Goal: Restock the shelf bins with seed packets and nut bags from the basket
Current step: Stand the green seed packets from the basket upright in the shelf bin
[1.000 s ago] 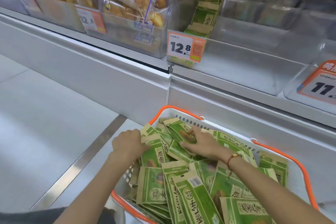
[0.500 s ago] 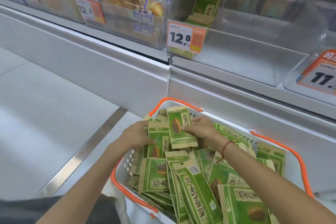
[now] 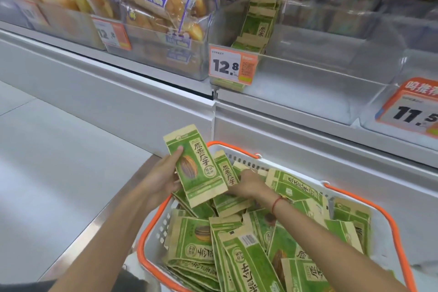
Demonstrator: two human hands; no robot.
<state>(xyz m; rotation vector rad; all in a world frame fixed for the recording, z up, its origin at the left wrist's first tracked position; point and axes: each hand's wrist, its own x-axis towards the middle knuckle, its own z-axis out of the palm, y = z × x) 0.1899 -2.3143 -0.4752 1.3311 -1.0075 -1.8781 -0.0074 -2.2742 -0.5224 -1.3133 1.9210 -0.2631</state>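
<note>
1. Green seed packet point(image 3: 198, 166) gripped in left hand point(image 3: 163, 176), raised above the basket point(image 3: 388, 227); right hand point(image 3: 246, 185) grasps a second packet point(image 3: 227, 170) on the pile.
2. Risk: thumb-only hold, packet could slip en route to the far bin point(image 3: 308, 83).

The packets point(image 3: 237, 256) are green with tan kraft-paper edges, dark characters and a round seal; the one point(image 3: 195, 166) in the left hand point(image 3: 163, 178) shows a brown striped seed. The basket point(image 3: 156, 232) is white with an orange rim and handles. A red cord point(image 3: 276, 204) circles the right wrist. Price tags point(image 3: 231, 65) are white with black numerals and orange borders. Bread bags point(image 3: 163, 7) are clear with blue-purple print over golden loaves. The shelf point(image 3: 118, 92) is white, the floor point(image 3: 47, 173) pale grey with a silver strip.
</note>
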